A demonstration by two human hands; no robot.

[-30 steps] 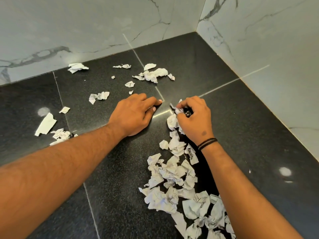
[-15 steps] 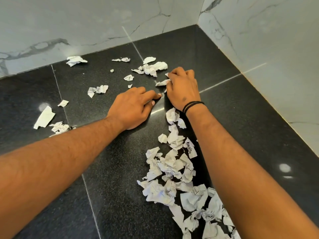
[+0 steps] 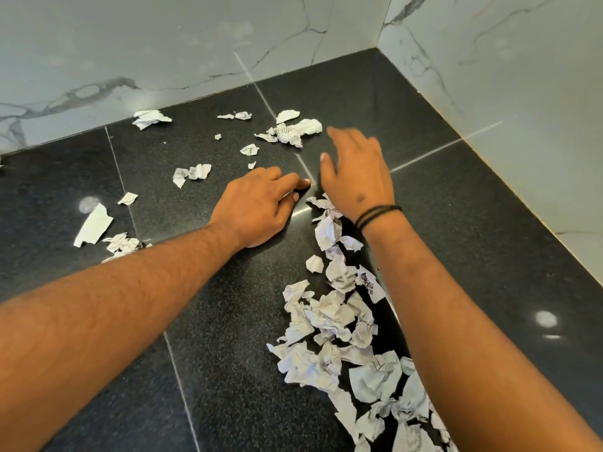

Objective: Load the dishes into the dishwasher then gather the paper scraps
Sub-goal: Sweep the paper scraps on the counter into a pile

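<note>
gathering scraps | right hand (image 3: 355,177) splayed, grip released, left hand (image 3: 257,207) resting loose on the glossy black stone counter (image 3: 489,243) | crumpled white paper scraps (image 3: 295,130) far side: featherlight, soft (sweep, don't pinch)

Right fingers (image 3: 339,133) blurred; pile (image 3: 385,419) cropped

a glossy black speckled floor (image 3: 456,223) of large tiles with pale grout lines (image 3: 182,386) meets two white marble walls (image 3: 163,44) with grey veins in a corner. round light glints (image 3: 545,318) shine on the tiles.
</note>
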